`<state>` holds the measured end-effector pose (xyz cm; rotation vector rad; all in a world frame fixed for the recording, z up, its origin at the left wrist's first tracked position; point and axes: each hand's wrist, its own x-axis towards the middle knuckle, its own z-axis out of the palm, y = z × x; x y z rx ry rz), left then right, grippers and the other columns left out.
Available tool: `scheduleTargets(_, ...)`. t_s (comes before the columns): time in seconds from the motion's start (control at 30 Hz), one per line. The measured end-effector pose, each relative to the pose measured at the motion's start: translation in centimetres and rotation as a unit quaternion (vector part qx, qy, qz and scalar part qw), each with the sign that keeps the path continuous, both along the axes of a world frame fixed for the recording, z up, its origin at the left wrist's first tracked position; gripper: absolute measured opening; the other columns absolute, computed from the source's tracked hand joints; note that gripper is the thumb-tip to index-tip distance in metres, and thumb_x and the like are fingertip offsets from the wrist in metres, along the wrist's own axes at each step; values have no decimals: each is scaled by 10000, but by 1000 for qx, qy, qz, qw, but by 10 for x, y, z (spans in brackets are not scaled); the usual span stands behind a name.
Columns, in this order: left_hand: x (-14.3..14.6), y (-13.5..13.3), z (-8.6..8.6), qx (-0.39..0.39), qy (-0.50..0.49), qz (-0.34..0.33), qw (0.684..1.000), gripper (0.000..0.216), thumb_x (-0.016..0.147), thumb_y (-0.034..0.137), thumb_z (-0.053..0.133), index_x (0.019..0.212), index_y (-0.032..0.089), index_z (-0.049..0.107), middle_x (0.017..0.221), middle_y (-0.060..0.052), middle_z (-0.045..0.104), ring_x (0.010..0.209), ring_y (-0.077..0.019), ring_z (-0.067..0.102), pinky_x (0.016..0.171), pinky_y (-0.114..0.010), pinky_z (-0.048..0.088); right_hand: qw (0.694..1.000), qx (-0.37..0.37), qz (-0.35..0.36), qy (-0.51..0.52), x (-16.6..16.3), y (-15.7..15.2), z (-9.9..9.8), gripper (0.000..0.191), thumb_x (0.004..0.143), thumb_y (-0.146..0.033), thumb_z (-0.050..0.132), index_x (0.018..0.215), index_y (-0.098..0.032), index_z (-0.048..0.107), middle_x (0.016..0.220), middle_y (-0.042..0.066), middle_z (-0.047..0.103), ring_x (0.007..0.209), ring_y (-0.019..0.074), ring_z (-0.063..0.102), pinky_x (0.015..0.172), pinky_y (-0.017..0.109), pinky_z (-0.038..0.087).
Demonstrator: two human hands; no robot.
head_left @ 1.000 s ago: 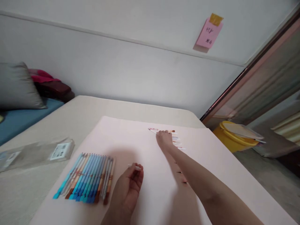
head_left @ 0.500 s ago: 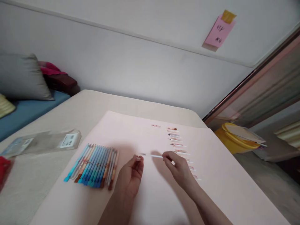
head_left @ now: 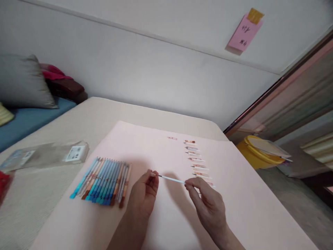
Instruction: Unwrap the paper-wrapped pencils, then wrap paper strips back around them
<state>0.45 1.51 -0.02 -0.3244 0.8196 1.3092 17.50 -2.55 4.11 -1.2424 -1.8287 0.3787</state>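
Observation:
My right hand (head_left: 206, 201) pinches the back end of a thin white pen refill (head_left: 172, 179). Its dark tip points left and meets my left hand (head_left: 144, 194), whose thumb and forefinger are closed on a small pale pen part (head_left: 153, 174). My left hand's other fingers are curled. Left of it lies a row of assembled-looking pens (head_left: 106, 182) in blue, brown and grey, side by side. Beyond my right hand, a column of short barrel pieces and white refills (head_left: 199, 166) lies on the pink sheet; my hand hides the nearest ones.
The pink sheet (head_left: 145, 139) covers much of the table (head_left: 109, 109). A clear plastic packet (head_left: 54, 154) with labels lies at the left, near something red (head_left: 3, 184). One short barrel piece (head_left: 172, 138) lies apart at the back. A yellow bucket (head_left: 256, 152) stands right of the table.
My right hand has moved slightly right and nearer to me, tilting the refill. The refill's tip now meets the part in my left hand, which has hardly moved.

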Motion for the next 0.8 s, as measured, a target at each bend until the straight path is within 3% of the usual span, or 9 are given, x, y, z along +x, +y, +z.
scheduleTargets(0.47,4,-4,5,56,92,-26,994,91,748,87,620,772,139,550,742,-51,634,685,-117,640,585,-201,532,1000,-7,28,5,-3,-2,-12,162,878,-130,475,920,-228,597,783,36,626,729,158,595,619,260,476)
scheduleTargets(0.67,16,-13,8,102,80,-77,989,110,749,145,642,778,149,537,779,-56,628,709,-116,630,619,-206,521,997,-19,75,23,-12,-3,-27,194,872,-112,480,972,-219,607,864,47,648,791,161,614,685,262,492)
scheduleTargets(0.8,20,-17,10,120,82,-86,986,141,741,183,659,773,154,525,781,-52,620,694,-108,619,634,-208,517,995,-65,56,42,-17,1,-36,140,878,-163,499,915,-214,625,832,28,661,765,151,623,685,239,485)
